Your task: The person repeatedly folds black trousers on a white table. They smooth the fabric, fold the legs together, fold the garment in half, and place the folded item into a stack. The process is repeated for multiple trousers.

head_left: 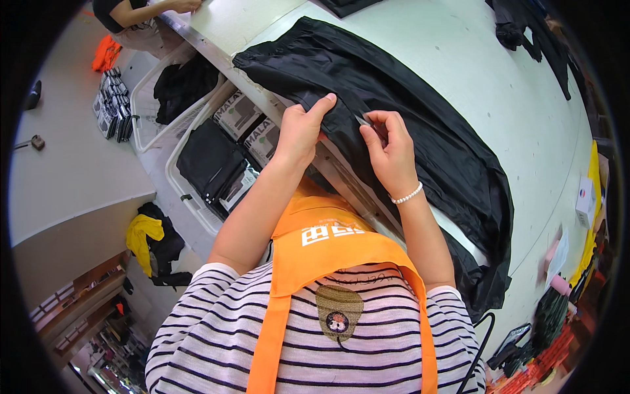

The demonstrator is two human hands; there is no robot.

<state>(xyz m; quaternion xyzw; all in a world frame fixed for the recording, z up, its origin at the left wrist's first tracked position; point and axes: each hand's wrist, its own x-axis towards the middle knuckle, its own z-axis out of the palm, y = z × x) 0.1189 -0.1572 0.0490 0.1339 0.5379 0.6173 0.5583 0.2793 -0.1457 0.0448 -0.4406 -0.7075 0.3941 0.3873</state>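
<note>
Long black trousers (420, 125) lie across the white table, with a gathered waistband at the far left end. My left hand (302, 128) is closed on the near edge of the cloth, thumb on top and fingers mostly hidden beneath. Just to its right, my right hand (392, 148) pinches a small silvery pointed thing (361, 121) between thumb and forefinger. Its tip lies close to the black cloth; most of it is hidden in the hand, so its kind cannot be made out.
White baskets (172, 164) stand left of the table, holding folded black garments (210, 157) and printed packages (236, 115). Another person (141, 20) works at the far left. More dark clothing (518, 29) lies at the far right, and a white box (585, 200) stands at the right edge.
</note>
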